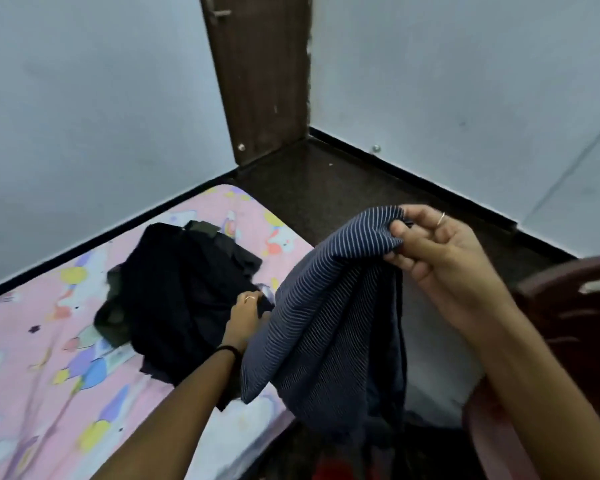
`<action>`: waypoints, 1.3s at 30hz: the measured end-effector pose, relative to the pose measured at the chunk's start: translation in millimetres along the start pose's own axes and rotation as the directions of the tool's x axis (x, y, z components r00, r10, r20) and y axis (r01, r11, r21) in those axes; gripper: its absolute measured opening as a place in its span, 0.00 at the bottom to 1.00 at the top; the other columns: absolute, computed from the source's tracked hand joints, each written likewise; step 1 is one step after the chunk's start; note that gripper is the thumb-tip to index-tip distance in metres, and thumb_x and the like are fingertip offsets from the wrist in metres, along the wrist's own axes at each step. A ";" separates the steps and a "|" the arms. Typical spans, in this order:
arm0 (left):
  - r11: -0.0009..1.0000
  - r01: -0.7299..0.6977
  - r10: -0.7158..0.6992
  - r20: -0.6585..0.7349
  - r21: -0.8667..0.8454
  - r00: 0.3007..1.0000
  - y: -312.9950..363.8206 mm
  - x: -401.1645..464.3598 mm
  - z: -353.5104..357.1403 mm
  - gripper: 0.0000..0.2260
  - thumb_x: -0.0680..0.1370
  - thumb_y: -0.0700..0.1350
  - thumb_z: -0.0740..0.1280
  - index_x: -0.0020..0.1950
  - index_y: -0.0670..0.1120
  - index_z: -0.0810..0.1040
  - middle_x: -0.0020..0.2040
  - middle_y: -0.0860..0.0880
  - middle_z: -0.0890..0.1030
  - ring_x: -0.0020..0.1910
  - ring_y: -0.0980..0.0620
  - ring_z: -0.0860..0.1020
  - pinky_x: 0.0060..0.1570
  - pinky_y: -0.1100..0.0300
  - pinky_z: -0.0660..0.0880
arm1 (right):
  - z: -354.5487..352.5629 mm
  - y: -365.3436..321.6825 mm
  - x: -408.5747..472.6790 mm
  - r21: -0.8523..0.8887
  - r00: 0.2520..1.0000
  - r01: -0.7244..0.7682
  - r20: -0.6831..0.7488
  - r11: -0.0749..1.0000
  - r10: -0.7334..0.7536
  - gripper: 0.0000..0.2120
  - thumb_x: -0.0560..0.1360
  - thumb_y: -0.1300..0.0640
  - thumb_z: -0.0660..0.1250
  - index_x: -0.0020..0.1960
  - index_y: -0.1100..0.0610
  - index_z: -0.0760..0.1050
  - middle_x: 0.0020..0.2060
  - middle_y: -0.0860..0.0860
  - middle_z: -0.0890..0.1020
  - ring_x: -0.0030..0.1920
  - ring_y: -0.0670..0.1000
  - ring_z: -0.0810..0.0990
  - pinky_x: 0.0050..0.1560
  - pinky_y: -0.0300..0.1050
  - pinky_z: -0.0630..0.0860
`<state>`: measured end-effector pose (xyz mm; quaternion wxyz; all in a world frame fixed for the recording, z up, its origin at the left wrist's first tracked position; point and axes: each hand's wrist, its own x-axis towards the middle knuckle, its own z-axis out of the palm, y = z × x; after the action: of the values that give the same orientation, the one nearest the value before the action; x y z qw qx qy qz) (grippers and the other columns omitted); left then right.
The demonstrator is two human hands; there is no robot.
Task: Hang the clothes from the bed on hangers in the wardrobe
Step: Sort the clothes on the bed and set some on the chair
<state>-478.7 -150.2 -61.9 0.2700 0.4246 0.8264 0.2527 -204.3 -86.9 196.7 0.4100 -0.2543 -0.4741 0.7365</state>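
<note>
- Across the lower left, from 7 to 10 o'clock, the bed (32, 358) fills much of the view; pink sheet w/ cartoon prints, set along the pale wall (84, 98).
- Dark floor (326, 188) runs from centre to 3 o'clock, black skirting at the wall foot.
- Brown door (260, 74) stands at 12 o'clock, handle near its top edge, small round metal stop near its bottom.
- Pile of dark clothes (181, 289) lies on the bed, just left of centre; black fabric on top, olive-green piece showing at its left and top edges.
- Striped garment (326, 323), navy w/ thin white lines, hangs off the bed edge at about 5 o'clock, lifted clear at its top, lower folds draping toward the floor.
- Dark red plastic chair (575, 306) sits at 4 o'clock, partly hidden behind the right forearm.
- Right hand (433, 247), at 3 o'clock, pinches the top edge of the striped garment btw thumb and fingertips; thin ring on one finger.
- Left hand (245, 315), near centre, reaches to the right edge of the dark pile; fingers curled down into the fabric where the pile meets the striped garment, but which piece it grips, can't tell. Ring on a finger, black band at the wrist.
</note>
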 end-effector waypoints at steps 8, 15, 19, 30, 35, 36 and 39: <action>0.960 0.268 -0.254 -0.146 0.079 0.956 -83.5 12.7 -109.5 0.21 0.76 0.43 0.66 0.68 0.41 0.70 0.69 0.41 0.67 0.65 0.39 0.70 0.65 0.50 0.67 | 77.3 97.8 160.2 0.223 0.952 -0.208 -0.175 0.952 0.249 0.05 0.77 0.71 0.61 0.48 0.64 0.73 0.34 0.56 0.81 0.37 0.52 0.84 0.38 0.36 0.79; 0.927 0.369 -0.374 -0.200 -0.063 0.905 -105.7 49.6 -130.3 0.20 0.77 0.43 0.66 0.68 0.41 0.70 0.69 0.42 0.66 0.65 0.41 0.71 0.65 0.51 0.68 | 127.1 225.2 301.4 0.007 0.833 -0.533 -0.174 0.846 0.526 0.07 0.79 0.69 0.60 0.55 0.66 0.73 0.51 0.61 0.78 0.44 0.53 0.81 0.50 0.42 0.78; 0.895 0.434 -0.445 -0.237 -0.100 0.863 -115.8 73.4 -135.7 0.19 0.78 0.43 0.65 0.68 0.41 0.70 0.69 0.43 0.66 0.64 0.42 0.71 0.65 0.50 0.68 | 137.7 263.6 353.9 -0.257 0.770 -0.630 -0.089 0.733 0.632 0.11 0.80 0.62 0.61 0.62 0.63 0.71 0.64 0.60 0.74 0.62 0.59 0.76 0.57 0.46 0.74; 0.894 0.444 -0.434 -0.133 0.061 0.891 -89.0 127.0 -116.6 0.21 0.79 0.45 0.62 0.71 0.43 0.66 0.71 0.48 0.63 0.66 0.44 0.66 0.63 0.49 0.68 | 75.4 306.4 358.9 -0.548 0.563 -0.719 -0.098 0.428 0.821 0.19 0.81 0.56 0.62 0.69 0.61 0.69 0.66 0.57 0.74 0.57 0.55 0.77 0.54 0.47 0.76; 0.941 0.296 -0.292 -0.045 0.165 0.955 -63.1 135.1 -108.5 0.23 0.80 0.47 0.61 0.74 0.44 0.62 0.73 0.49 0.60 0.68 0.46 0.64 0.65 0.49 0.67 | 41.9 284.2 329.5 -0.534 0.627 -0.711 -0.185 0.458 0.757 0.20 0.81 0.54 0.61 0.70 0.61 0.68 0.66 0.58 0.73 0.59 0.55 0.75 0.60 0.49 0.74; 0.943 0.273 -0.274 -0.020 0.191 0.961 -58.4 132.8 -106.7 0.24 0.80 0.48 0.61 0.75 0.45 0.61 0.75 0.50 0.58 0.70 0.46 0.63 0.67 0.47 0.65 | 38.0 277.8 316.9 -0.526 0.646 -0.706 -0.201 0.475 0.737 0.19 0.81 0.53 0.61 0.69 0.59 0.68 0.67 0.57 0.73 0.61 0.55 0.74 0.61 0.49 0.73; 0.938 0.216 -0.237 0.048 0.270 0.970 -43.3 120.0 -102.3 0.29 0.79 0.55 0.61 0.77 0.50 0.56 0.79 0.52 0.49 0.76 0.47 0.53 0.72 0.42 0.54 | 35.8 257.1 271.7 -0.490 0.706 -0.675 -0.215 0.551 0.674 0.23 0.80 0.48 0.61 0.73 0.55 0.65 0.70 0.54 0.69 0.68 0.55 0.69 0.63 0.50 0.69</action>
<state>-630.1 -91.0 -43.4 0.2713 0.3684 0.8845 0.0910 -470.1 70.1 -17.5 0.0085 -0.5206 -0.5249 0.6733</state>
